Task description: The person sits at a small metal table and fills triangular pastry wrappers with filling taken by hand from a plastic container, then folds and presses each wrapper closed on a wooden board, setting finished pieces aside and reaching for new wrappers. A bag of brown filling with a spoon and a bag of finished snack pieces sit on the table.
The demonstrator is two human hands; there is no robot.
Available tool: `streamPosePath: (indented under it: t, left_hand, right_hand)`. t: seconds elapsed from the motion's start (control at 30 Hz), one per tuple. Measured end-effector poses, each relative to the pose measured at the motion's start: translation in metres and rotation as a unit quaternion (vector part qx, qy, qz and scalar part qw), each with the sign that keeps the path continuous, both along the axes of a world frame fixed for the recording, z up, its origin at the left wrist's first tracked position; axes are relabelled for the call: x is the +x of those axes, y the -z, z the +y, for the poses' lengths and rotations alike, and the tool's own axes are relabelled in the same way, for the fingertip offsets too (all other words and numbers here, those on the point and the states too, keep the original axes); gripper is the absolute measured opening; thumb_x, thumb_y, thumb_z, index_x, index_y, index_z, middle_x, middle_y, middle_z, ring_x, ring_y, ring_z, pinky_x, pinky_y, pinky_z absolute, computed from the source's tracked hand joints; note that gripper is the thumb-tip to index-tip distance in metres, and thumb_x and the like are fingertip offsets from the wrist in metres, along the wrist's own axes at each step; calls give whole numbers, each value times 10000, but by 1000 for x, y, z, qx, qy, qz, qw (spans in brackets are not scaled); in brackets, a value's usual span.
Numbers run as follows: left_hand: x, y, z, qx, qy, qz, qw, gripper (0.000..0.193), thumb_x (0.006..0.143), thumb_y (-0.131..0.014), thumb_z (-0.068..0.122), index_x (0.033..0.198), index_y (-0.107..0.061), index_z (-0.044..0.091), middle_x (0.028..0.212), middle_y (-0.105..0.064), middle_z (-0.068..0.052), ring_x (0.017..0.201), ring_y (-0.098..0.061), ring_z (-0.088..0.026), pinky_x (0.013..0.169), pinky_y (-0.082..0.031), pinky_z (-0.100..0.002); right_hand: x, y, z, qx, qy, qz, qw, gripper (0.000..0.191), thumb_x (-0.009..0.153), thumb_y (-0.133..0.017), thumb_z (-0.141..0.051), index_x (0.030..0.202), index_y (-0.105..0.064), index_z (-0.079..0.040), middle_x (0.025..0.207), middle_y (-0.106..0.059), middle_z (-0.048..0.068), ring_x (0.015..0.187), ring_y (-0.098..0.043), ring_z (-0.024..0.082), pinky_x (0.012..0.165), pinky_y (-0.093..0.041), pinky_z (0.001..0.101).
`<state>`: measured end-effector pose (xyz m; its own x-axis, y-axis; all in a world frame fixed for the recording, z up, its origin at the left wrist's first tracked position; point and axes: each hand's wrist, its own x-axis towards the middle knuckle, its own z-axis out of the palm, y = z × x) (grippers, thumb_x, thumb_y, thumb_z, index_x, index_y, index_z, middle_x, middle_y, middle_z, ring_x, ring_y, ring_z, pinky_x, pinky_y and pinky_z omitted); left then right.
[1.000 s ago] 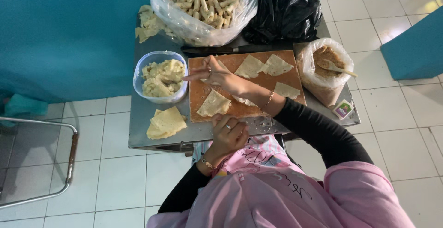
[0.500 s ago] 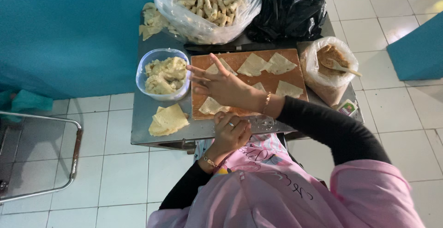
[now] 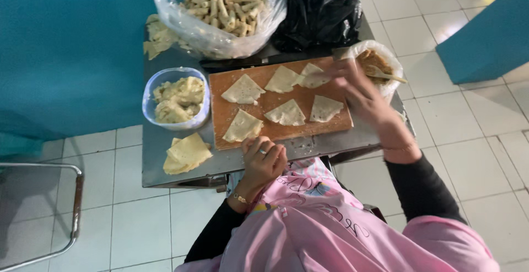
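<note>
Where wrappers point(image 3: 286, 112) lie, board point(image 3: 275, 104) crowded

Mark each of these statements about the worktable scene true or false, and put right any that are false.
1. Six triangular wrappers lie on the wooden board. True.
2. The right hand rests flat on the stack of wrappers beside the board. False: it reaches toward the bag of brown filling at the board's far right corner.
3. The left hand sits at the near edge of the board. True.
4. The blue-rimmed tub is empty. False: it holds pale pieces of dough.
5. The clear bag behind the board holds rolled sticks. True.
</note>
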<state>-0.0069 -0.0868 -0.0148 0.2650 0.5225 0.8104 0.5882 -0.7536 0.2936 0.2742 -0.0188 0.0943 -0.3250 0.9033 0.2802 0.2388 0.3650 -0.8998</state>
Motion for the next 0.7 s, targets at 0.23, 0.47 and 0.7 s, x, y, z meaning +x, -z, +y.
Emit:
streamPosePath:
  t: [0.23,0.47,0.7]
  left_hand:
    - [-4,3,-1,5,-9,4,1000,93,847,-751,111,890,-670,104,863,-619,-17,929,-642,-218,936,-379,-437]
    - [-7,8,0,2,-24,24,999,76,852,-740,121,884,-676,97,878,-624,-44,949,-638,-241,943,-372,-450]
    - [-7,11,0,-2,-19,17,1000,66,858,-737,123,880,-681,95,875,-624,-38,932,-631,-235,927,-365,-451]
  right_hand:
    - [135,37,-38,203,455,-480,722,225,1141,-581,-313,1027,-677,-145,1475,-615,115,1558,-233,443,1078,-22,790]
    - [140,75,-22,118,428,-402,801,298,1130,-641,-404,1021,-770,-159,1393,-633,78,1526,-284,418,1067,-39,783]
    - [119,72,3,99,421,-314,845,216,1026,-710,-337,972,-757,-133,1314,-648,7,1383,-391,317,1048,-157,663]
